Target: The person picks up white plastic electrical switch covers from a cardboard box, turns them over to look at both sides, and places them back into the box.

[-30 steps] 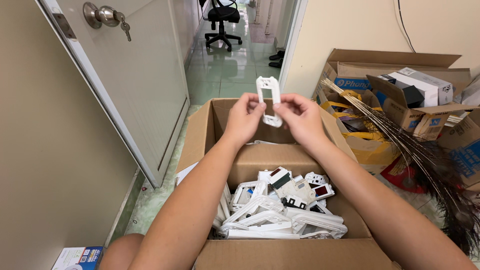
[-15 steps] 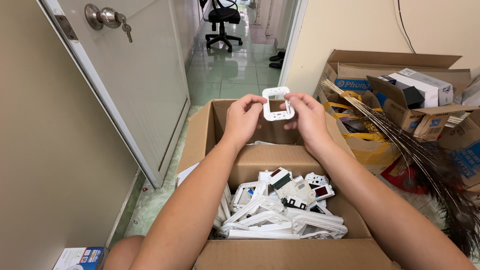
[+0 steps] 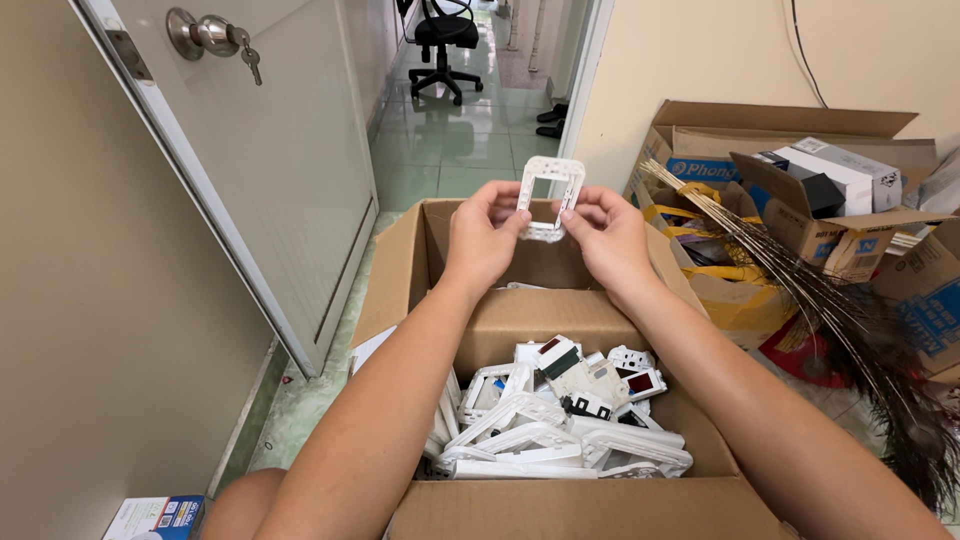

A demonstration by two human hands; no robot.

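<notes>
1. Nearest to me, below the grip, both forearms run up from the bottom edge toward the middle of the view, over an open cardboard box (image 3: 400, 290) whose near compartment holds a heap of white plastic frames and switch parts (image 3: 555, 425), some with dark or red insets.
2. At the grip itself, I have the left hand (image 3: 485, 235) and the right hand (image 3: 605, 232) raised together above the far part of the box, well above the heap.
3. Between them is a white rectangular plastic frame (image 3: 549, 197) with an open window. It stands upright and is held off everything else.
4. My left hand's fingers are closed on the frame's left edge and lower corner; my right hand's fingers pinch its right edge. Both grips are clenched on the frame.
5. Left of the grip, a pale door (image 3: 290, 160) stands open, with a metal knob (image 3: 195, 32) and a key hanging from it.
6. Right of the grip, a second open carton (image 3: 790, 125) is crowded with smaller boxes, and a bundle of thin straw-like bristles (image 3: 790, 270) slants down across it toward the lower right.
7. Beyond the grip, green floor tiles (image 3: 450, 150) lead through the doorway to a black office chair (image 3: 447, 35) on castors, with dark shoes (image 3: 552, 120) by the wall.
</notes>
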